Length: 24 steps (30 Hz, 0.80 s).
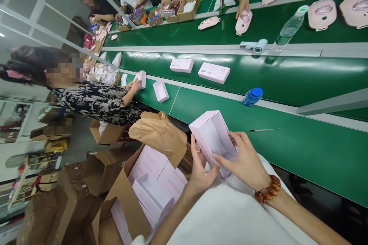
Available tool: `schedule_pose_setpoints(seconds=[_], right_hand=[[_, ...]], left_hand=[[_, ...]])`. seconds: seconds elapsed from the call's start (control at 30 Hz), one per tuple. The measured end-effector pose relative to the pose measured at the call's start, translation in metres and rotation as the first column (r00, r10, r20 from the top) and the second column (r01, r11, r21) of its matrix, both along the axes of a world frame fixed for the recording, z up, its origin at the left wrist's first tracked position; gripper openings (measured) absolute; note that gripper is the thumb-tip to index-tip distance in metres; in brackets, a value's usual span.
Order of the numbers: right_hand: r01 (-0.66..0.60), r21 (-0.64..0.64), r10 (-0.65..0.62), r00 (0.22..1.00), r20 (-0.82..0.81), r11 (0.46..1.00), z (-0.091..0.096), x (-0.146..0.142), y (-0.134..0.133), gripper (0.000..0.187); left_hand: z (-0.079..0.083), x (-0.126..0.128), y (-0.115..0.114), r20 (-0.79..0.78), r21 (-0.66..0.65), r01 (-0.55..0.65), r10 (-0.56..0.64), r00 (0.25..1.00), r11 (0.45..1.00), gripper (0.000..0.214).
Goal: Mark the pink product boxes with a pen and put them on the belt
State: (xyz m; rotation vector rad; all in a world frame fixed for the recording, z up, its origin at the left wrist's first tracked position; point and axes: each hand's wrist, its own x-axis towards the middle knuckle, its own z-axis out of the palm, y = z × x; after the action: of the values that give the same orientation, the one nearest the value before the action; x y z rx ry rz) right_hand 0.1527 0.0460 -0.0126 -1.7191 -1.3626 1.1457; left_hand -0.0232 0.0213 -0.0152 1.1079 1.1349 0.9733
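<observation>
An open, pale pink box [205, 132] with a white inside is held between my two hands, tilted above the edge of the green bench. My left hand [201, 168] grips its lower left side, the thumb near the bottom edge. Across its right side, my right hand [244, 157] has the fingers behind the wall and the thumb at the near rim. A bracelet of brown beads [268, 190] circles my right wrist. To my left, a cardboard carton [120, 199] holds more pink boxes [149, 187], one with its open side showing. Brown paper [161, 132] sticks up from the carton.
On the bench [310, 149] lie a pen [265, 129] and a blue-capped bottle [252, 96]. Two closed boxes [214, 72] rest on the belt beyond. A co-worker [94, 97] handles a box at the left, beside another open box [160, 91]. Pink devices [322, 14] lie on the far bench.
</observation>
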Motion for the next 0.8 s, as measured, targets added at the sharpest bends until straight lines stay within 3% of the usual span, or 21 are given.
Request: schedule_pose_setpoints(seconds=[0.3,0.47,0.67,0.8], right_hand=[[-0.008,0.056,0.006,1.000,0.029,0.998,-0.004,0.000,0.008,0.086],[-0.040,0.124,0.031,0.997,0.073,0.991,-0.005,-0.002,0.012,0.076],[-0.105,0.121,0.076,0.972,0.222,0.987,0.000,-0.006,0.013,0.082],[-0.054,0.177,0.016,0.978,0.208,0.983,0.006,-0.006,0.016,0.071]], left_hand=[[0.004,0.002,0.006,0.046,0.013,-0.053,0.053,0.998,0.998,0.119],[-0.002,0.001,0.011,0.066,0.014,-0.072,0.070,0.995,0.997,0.125],[-0.002,0.006,0.015,0.018,0.009,-0.070,0.070,0.997,0.998,0.122],[0.004,0.003,0.022,-0.041,-0.031,-0.047,0.045,0.998,0.998,0.123]])
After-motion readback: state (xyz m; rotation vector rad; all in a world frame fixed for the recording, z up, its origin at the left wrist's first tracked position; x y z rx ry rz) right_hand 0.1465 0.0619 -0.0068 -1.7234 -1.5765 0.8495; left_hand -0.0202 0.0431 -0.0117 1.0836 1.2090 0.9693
